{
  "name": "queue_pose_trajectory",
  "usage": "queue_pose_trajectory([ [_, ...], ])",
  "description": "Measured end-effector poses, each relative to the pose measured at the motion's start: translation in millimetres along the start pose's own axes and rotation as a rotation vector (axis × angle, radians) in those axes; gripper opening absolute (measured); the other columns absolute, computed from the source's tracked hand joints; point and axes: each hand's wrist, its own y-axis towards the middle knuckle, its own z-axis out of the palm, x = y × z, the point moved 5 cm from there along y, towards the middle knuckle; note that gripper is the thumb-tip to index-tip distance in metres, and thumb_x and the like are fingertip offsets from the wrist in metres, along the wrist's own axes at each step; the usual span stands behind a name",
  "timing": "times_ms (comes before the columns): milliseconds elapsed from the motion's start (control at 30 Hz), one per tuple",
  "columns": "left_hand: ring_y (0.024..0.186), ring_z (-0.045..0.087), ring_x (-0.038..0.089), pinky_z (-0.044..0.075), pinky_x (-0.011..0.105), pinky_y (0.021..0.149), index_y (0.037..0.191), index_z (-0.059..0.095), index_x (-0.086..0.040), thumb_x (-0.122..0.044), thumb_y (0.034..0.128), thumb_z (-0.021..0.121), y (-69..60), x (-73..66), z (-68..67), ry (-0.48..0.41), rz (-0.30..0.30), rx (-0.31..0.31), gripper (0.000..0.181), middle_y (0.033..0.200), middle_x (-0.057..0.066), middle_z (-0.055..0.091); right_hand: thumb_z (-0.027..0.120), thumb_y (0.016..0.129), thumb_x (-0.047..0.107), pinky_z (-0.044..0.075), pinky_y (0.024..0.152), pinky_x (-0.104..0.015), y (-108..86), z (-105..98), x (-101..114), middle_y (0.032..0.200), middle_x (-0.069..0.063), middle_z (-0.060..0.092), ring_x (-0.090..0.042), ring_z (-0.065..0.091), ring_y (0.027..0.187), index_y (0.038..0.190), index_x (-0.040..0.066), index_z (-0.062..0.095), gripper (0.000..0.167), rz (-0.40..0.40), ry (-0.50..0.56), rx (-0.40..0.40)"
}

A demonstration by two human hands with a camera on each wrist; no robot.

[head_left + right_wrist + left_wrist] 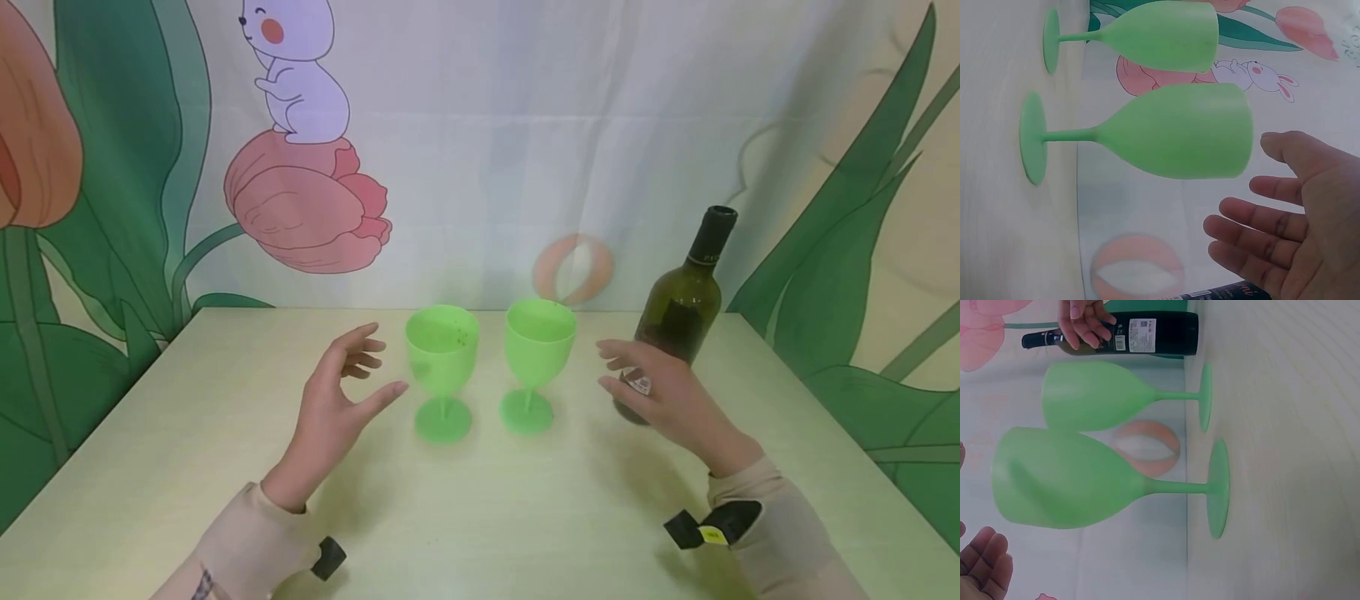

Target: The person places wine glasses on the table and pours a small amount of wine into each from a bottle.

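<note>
Two light green goblets stand upright side by side on the pale table: the left goblet and the right goblet. My left hand hovers left of the left goblet, thumb and fingers spread apart, holding nothing. On the other side my right hand is in the air with loosely bent fingers and nothing in its grasp. A dark green wine bottle with a black neck stands behind the right hand, which covers part of its lower body. In the right wrist view, a gap separates the fingertips from the right goblet.
The pale table ends at a hanging cloth printed with flowers and a white animal. Dark bands with small devices, one of them a wrist device, sit on both sleeves.
</note>
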Motion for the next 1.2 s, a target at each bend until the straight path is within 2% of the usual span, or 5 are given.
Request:
queue_pose_trajectory([
  [267,0.093,0.059,0.016,0.045,0.015,0.083,0.133,0.051,-0.008,-0.002,0.0734,0.081,-5.0,-16.8,1.5,-0.048,0.114,-0.061,0.067,0.112,0.008,0.064,0.063,0.093,0.018,0.057,0.078,-0.042,-0.2,-15.3,9.1,0.117,-0.014,0.067,-0.023,0.067,0.090,0.129,0.005,0.056,0.039,-0.040,-0.006,-0.042],
  [633,0.090,0.060,0.020,0.048,0.019,0.081,0.128,0.053,-0.003,0.002,0.0708,0.081,-10.8,-37.3,18.0,-0.100,0.217,-0.047,0.064,0.108,0.011,0.064,0.069,0.087,0.010,0.057,0.075,-0.030,-4.8,-32.2,8.4,0.111,-0.012,0.068,-0.020,0.068,0.083,0.129,0.005,0.054,0.045,-0.057,-0.051,-0.161],
  [767,0.090,0.060,0.023,0.049,0.022,0.081,0.127,0.053,-0.002,0.001,0.0715,0.081,-9.8,-43.5,26.6,-0.133,0.230,-0.030,0.062,0.108,0.013,0.064,0.070,0.086,0.007,0.057,0.076,-0.025,-6.2,-38.1,8.5,0.110,-0.013,0.069,-0.021,0.068,0.085,0.130,0.004,0.053,0.048,-0.067,-0.054,-0.194],
  [1000,0.091,0.060,0.027,0.052,0.026,0.079,0.129,0.052,-0.005,-0.004,0.0741,0.081,-10.4,-52.7,44.0,-0.164,0.222,0.017,0.062,0.109,0.015,0.063,0.069,0.087,0.008,0.049,0.077,-0.008,-8.7,-47.1,8.8,0.110,-0.012,0.068,-0.021,0.065,0.090,0.130,0.005,0.054,0.045,-0.050,-0.022,-0.224],
  [1200,0.092,0.060,0.021,0.053,0.027,0.080,0.130,0.052,-0.007,-0.008,0.0748,0.081,-11.0,-54.9,55.0,-0.162,0.199,0.041,0.063,0.110,0.014,0.062,0.069,0.086,0.005,0.046,0.075,-0.006,-10.2,-54.3,5.2,0.108,-0.013,0.069,-0.023,0.064,0.091,0.127,0.002,0.055,0.043,-0.060,-0.045,-0.269],
])
